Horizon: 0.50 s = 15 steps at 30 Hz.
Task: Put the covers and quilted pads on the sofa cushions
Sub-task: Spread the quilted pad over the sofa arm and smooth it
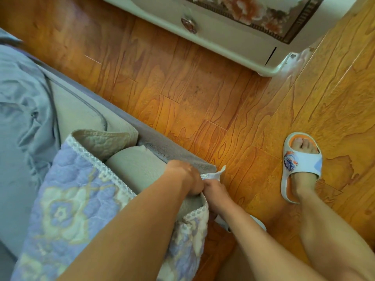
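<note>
A lilac quilted pad (67,203) with a cream floral pattern and white lace trim lies over a beige sofa cushion (140,169), one corner folded back to show its beige underside. My left hand (188,179) grips the pad's lace edge at the cushion's front corner. Right beside it, my right hand (215,191) pinches the same white trim. Both hands meet at the sofa's front edge. Another beige cushion (81,114) lies further along the sofa.
A crumpled grey-blue cover (20,102) lies on the sofa at the left. Orange wood floor (182,82) fills the middle. A white cabinet (233,37) with a round knob stands at the top. My foot in a white slipper (300,165) stands at the right.
</note>
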Each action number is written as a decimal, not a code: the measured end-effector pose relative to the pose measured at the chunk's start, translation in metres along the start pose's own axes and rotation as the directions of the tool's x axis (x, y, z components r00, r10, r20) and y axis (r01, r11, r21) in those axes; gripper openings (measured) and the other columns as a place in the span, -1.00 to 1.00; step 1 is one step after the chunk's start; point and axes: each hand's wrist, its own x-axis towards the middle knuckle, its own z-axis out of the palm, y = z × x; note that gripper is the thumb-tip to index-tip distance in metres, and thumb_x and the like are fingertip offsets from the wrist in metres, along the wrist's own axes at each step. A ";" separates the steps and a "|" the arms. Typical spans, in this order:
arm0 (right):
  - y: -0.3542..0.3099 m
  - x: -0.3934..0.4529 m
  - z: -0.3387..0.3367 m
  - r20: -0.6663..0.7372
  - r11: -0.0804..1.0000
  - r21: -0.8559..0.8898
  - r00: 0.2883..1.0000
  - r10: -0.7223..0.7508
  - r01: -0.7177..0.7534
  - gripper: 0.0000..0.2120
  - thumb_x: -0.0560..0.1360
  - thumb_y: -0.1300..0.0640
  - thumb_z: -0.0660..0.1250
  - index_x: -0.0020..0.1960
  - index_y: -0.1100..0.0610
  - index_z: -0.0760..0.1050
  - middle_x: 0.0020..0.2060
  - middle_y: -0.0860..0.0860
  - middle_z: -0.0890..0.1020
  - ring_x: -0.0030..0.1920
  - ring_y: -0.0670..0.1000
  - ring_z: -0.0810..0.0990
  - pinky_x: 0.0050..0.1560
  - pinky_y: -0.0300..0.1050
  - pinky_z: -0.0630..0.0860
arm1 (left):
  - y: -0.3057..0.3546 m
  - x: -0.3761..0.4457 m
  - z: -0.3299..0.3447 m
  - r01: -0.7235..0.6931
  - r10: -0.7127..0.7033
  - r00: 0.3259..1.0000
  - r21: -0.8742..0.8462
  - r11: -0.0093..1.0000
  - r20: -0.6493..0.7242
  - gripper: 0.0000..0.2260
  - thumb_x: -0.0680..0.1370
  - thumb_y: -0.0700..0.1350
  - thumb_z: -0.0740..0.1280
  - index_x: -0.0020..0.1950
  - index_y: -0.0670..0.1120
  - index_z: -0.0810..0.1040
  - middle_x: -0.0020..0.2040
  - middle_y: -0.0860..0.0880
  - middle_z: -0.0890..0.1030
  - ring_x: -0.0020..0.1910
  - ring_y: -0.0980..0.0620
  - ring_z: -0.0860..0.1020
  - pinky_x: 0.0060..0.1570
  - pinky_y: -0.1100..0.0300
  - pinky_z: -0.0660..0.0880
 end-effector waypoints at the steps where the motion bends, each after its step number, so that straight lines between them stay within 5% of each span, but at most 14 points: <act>1: -0.010 -0.002 -0.009 0.038 0.993 -0.115 0.999 -0.023 0.027 -0.72 0.56 0.11 0.16 -0.07 0.07 0.66 -0.05 0.08 0.68 0.02 0.14 0.59 0.04 0.08 0.56 | 0.000 0.000 0.001 -0.002 0.002 1.000 -0.010 1.000 0.005 -0.66 0.61 -0.01 0.11 0.26 -0.06 0.55 0.28 -0.09 0.58 0.23 -0.10 0.56 0.22 -0.01 0.51; 4: -0.033 -0.001 -0.021 0.076 0.940 -0.321 0.992 -0.098 0.117 -0.84 0.55 0.12 0.25 -0.04 0.00 0.61 -0.15 0.00 0.52 -0.03 0.08 0.49 -0.08 0.01 0.48 | 0.000 -0.007 0.001 -0.013 0.014 1.000 -0.037 0.999 0.027 -0.72 0.63 -0.09 0.18 0.28 -0.08 0.54 0.29 -0.09 0.58 0.24 -0.11 0.55 0.19 -0.01 0.52; 7: -0.031 0.001 -0.027 0.179 0.994 0.074 0.980 -0.091 0.079 -0.69 0.57 0.23 0.26 -0.05 -0.18 0.60 -0.02 -0.01 0.65 0.07 0.06 0.62 0.07 0.17 0.58 | -0.004 -0.027 -0.009 -0.001 -0.029 0.994 -0.258 0.966 -0.110 -0.73 0.63 -0.10 0.21 0.30 -0.11 0.53 0.26 -0.13 0.58 0.19 -0.15 0.56 0.13 0.00 0.53; 9: -0.017 -0.005 -0.037 0.289 0.907 0.393 0.957 0.033 -0.150 -0.62 0.61 0.21 0.24 0.26 -0.21 0.54 0.27 -0.02 0.61 0.27 0.07 0.59 0.23 0.18 0.56 | -0.014 -0.056 -0.022 -0.060 -0.113 0.944 -0.501 0.864 -0.309 -0.76 0.63 -0.07 0.18 0.23 -0.09 0.53 0.17 -0.14 0.60 0.03 -0.16 0.55 -0.05 0.03 0.47; 12: -0.017 -0.031 -0.059 0.259 0.924 0.348 0.963 0.070 -0.160 -0.57 0.63 0.17 0.23 0.46 -0.13 0.40 0.42 -0.10 0.44 0.39 0.00 0.42 0.26 -0.01 0.46 | -0.041 -0.113 -0.031 -0.238 -0.306 0.701 -0.616 0.751 -0.644 -0.76 0.66 -0.04 0.12 0.16 -0.05 0.54 0.08 -0.06 0.61 -0.02 -0.11 0.55 -0.10 0.02 0.49; 15: -0.057 -0.050 -0.082 0.150 0.969 0.224 0.986 0.073 -0.106 -0.67 0.61 0.21 0.28 0.27 -0.14 0.52 0.35 -0.06 0.53 0.30 -0.05 0.52 0.37 0.02 0.46 | -0.091 -0.167 -0.013 -0.317 -0.575 0.468 -0.735 0.600 -0.671 -0.74 0.63 -0.04 0.17 0.21 -0.01 0.58 0.13 0.01 0.62 0.10 -0.05 0.56 0.05 0.01 0.51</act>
